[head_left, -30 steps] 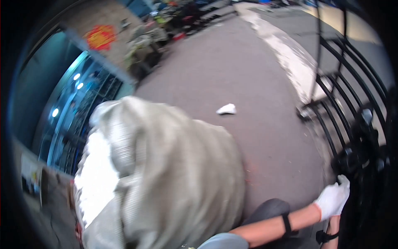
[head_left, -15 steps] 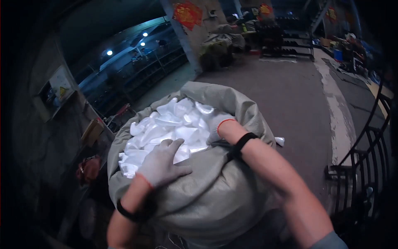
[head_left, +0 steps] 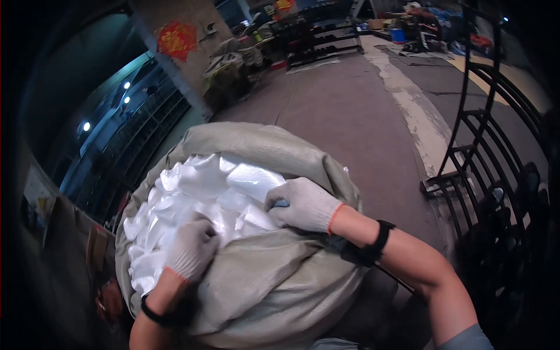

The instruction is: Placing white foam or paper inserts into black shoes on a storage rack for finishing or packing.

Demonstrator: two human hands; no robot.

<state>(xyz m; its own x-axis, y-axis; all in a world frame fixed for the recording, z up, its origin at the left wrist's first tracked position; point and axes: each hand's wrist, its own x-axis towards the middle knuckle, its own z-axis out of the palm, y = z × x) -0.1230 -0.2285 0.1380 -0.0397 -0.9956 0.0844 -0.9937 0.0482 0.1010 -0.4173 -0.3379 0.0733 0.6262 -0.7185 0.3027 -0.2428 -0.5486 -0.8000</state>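
A large grey-green woven sack (head_left: 256, 286) stands before me, its mouth folded back and full of glossy white plastic-looking pieces (head_left: 192, 181). My left hand (head_left: 195, 248), in a pale knitted glove, rests over the pieces beside the sack's near rim. Its fingers are curled in and blurred, and their tips are hidden. At the right side of the mouth is my gloved right hand (head_left: 308, 204), closed above the pieces. A small blue-grey patch shows between its thumb and fingers; I cannot tell what it is.
A black metal rack (head_left: 484, 157) stands to the right. Covered goods (head_left: 233, 64) sit by a pillar (head_left: 175, 64) beyond the sack, with dark shelving (head_left: 318, 35) farther back. A cardboard box (head_left: 96, 248) lies at the left.
The view has swung right. My left hand has gone from spread fingers on the rim to curled ones. My right hand, earlier partly hidden among the pieces, now shows closed above them.
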